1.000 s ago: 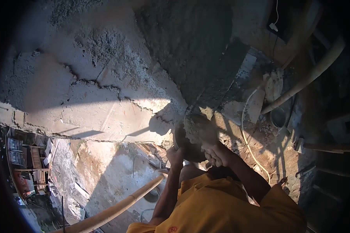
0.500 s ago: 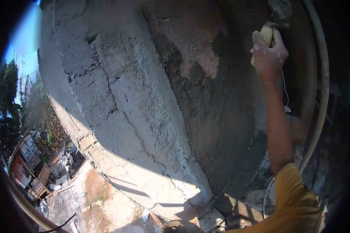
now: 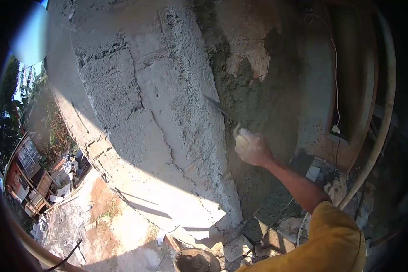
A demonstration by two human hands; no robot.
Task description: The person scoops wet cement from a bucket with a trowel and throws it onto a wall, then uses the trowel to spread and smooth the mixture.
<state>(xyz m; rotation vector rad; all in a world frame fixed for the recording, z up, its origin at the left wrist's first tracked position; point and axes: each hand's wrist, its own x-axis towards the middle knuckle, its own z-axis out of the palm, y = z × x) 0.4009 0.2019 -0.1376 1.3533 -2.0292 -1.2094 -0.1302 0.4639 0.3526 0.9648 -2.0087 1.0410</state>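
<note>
My right hand (image 3: 253, 147) is closed round the pale handle of a trowel (image 3: 221, 108). The thin metal blade points up and left and lies at the edge between the rough grey column (image 3: 181, 90) and the darker, damp-looking plaster (image 3: 254, 104). Whether the blade touches the surface is hard to tell. Bare reddish patches (image 3: 247, 54) show through the plaster above the hand. A mustard sleeve covers my right upper arm. My left hand is out of the frame.
A bucket (image 3: 196, 261) with mortar-like material stands at the bottom, beside broken rubble (image 3: 238, 248). A curved pole (image 3: 387, 113) runs down the right side. A white cord with a plug (image 3: 336, 129) hangs by the door frame. A motorbike (image 3: 69, 167) is far left.
My right hand has come down and left from the upper right, and the trowel blade now lies over the column's edge. The camera view has shifted, bringing more of the bucket into sight.
</note>
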